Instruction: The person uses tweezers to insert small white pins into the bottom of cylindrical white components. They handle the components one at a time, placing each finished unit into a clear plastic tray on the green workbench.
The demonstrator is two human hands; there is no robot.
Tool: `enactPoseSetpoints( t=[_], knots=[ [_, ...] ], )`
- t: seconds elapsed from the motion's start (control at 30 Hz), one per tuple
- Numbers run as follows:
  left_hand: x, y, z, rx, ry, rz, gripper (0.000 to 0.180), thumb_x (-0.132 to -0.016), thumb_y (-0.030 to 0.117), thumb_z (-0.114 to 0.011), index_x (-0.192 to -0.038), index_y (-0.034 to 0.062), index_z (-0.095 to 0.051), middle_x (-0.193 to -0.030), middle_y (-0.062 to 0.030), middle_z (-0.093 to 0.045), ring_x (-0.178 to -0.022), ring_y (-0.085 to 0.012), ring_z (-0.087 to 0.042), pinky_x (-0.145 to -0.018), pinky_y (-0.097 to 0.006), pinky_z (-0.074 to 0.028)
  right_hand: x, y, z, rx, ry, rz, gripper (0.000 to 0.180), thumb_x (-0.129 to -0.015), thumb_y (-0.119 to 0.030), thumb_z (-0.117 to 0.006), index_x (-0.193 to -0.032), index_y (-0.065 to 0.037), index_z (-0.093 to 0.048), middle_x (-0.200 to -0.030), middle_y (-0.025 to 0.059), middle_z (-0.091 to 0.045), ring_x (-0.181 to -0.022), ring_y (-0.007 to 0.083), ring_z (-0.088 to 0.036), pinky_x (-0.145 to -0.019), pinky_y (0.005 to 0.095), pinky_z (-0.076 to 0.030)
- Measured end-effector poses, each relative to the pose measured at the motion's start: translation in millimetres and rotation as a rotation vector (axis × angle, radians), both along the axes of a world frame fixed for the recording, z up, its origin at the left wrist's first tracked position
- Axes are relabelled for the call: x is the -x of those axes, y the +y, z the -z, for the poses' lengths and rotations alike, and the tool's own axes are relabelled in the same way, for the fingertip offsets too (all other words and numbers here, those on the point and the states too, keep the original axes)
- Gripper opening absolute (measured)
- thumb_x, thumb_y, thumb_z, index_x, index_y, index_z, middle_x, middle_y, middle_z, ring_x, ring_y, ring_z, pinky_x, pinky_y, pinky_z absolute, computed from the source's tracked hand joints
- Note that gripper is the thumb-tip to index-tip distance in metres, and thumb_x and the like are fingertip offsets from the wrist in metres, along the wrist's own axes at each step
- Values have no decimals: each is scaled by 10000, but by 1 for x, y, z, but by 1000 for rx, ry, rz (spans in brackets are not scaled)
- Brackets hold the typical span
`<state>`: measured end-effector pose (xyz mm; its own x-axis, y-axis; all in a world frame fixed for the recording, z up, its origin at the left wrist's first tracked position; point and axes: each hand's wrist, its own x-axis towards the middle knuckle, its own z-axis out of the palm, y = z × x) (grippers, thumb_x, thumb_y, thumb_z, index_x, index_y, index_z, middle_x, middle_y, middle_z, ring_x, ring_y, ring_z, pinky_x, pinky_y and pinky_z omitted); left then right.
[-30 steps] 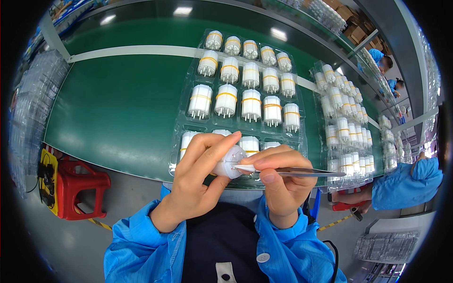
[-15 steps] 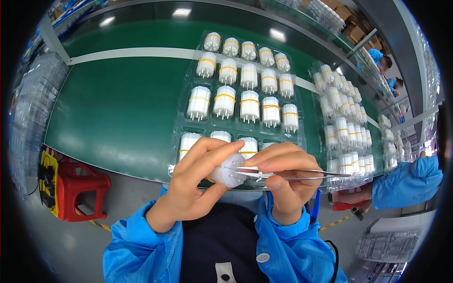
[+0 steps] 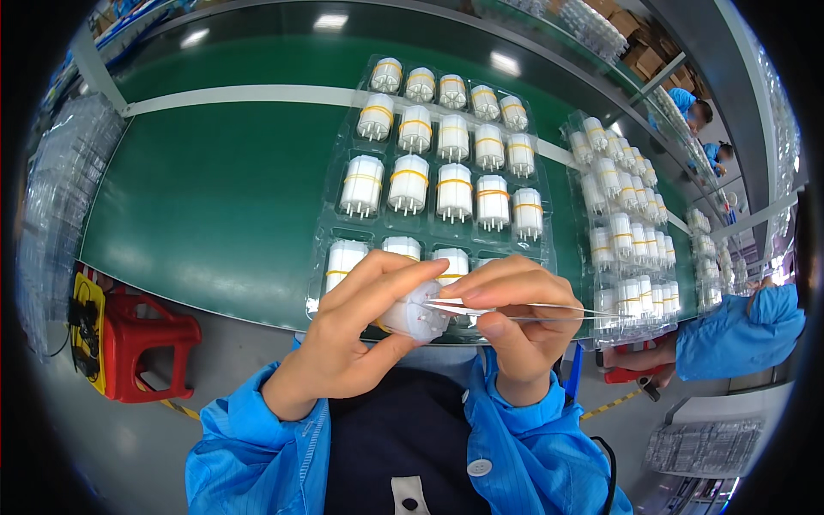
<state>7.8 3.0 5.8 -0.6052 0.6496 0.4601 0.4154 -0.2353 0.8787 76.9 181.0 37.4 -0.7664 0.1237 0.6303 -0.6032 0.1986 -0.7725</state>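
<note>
My left hand [image 3: 348, 330] is closed around a rounded white plug housing [image 3: 415, 319], its end face with small pins turned to the right. Thumb and fingers grip it from both sides. My right hand [image 3: 525, 322] pinches slim metal tweezers [image 3: 558, 318], whose tips touch or nearly touch that end face. Whether anything small sits between the tips cannot be made out. Just beyond both hands lies a clear plastic tray [image 3: 378, 226] with rows of white pronged plug housings [image 3: 408, 184], most banded with a yellow rubber band.
More filled clear trays [image 3: 635, 275] stand to the right on the green table [image 3: 215, 206]. Stacked clear trays [image 3: 64, 189] rise at the left edge. A red stool [image 3: 150, 348] is on the floor at left. Another person's blue sleeve [image 3: 730, 335] shows at right.
My right hand has shifted slightly left and up, and the tweezers have changed angle, their tips nearer the end face. My left hand and the plug housing have barely moved.
</note>
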Motion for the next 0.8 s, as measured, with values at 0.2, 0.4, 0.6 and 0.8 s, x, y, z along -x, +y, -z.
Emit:
enactPoseSetpoints(
  t=[0.2,0.4,0.6,0.8],
  knots=[
    [-1,1,0,-7,-1,-10,660,-686,-120,-649,-1330,0,-561,-1117,-164,-571,-995,-286,-601,-842,-349,-492,-2,-6,2,63,-12,54,140,-761,53,-708,-899,33,-713,-875,178,-728,-809,259,-715,-698,313,-568],
    [1,2,6,12,81,-51,660,-673,-142,-624,-1316,-3,-567,-1113,-166,-561,-992,-287,-589,-815,-349,-505,-1,-4,2,-55,-6,88,133,-766,50,-709,-897,27,-715,-876,166,-729,-780,246,-715,-669,307,-567],
    [0,5,6,22,169,-121,652,-659,-158,-609,-1292,-7,-580,-1089,-156,-553,-959,-276,-584,-751,-342,-528,1,-2,-13,-315,-11,77,176,-749,26,-728,-925,25,-725,-875,159,-728,-757,236,-707,-645,313,-558],
    [4,7,5,35,285,-276,628,-637,-148,-652,-1246,-1,-602,-1083,-145,-549,-946,-283,-574,-772,-342,-498,-7,-14,2,301,-12,-36,178,-831,11,-691,-1003,55,-680,-963,190,-692,-875,231,-681,-765,332,-551]
  ],
)
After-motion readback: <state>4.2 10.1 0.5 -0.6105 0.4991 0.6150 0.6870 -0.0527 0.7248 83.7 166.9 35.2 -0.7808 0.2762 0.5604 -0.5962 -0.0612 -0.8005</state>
